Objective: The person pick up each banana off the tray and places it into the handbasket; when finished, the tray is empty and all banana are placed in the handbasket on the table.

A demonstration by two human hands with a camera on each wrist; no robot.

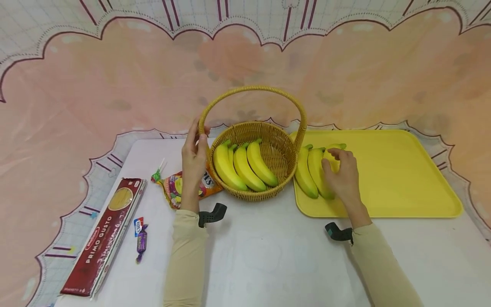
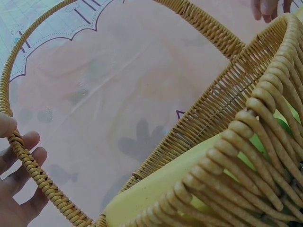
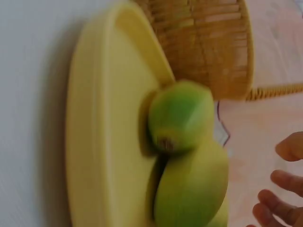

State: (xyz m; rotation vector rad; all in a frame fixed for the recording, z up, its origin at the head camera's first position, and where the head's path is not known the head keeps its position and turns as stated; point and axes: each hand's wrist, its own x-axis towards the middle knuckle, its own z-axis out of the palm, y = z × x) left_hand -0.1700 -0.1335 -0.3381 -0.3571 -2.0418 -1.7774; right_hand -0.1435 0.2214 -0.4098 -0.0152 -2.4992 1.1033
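A wicker basket (image 1: 253,194) with a tall handle (image 1: 253,88) stands mid-table and holds three bananas (image 1: 245,166). My left hand (image 1: 194,149) grips the left foot of the handle; in the left wrist view its thumb and fingers (image 2: 19,189) wrap the woven handle (image 2: 33,170), with a banana (image 2: 161,184) behind the basket wall (image 2: 255,142). To the right, a bunch of bananas (image 1: 307,170) lies on a yellow tray (image 1: 402,170). My right hand (image 1: 339,172) lies over that bunch. In the blurred right wrist view its fingers (image 3: 284,189) are spread beside the greenish bananas (image 3: 194,189).
On the white table (image 1: 268,256), a red spaghetti pack (image 1: 105,234) lies at the left. A wrapped candy (image 1: 140,238), a lollipop (image 1: 157,174) and a candy bag (image 1: 180,187) lie near my left forearm. Pink patterned cloth hangs behind.
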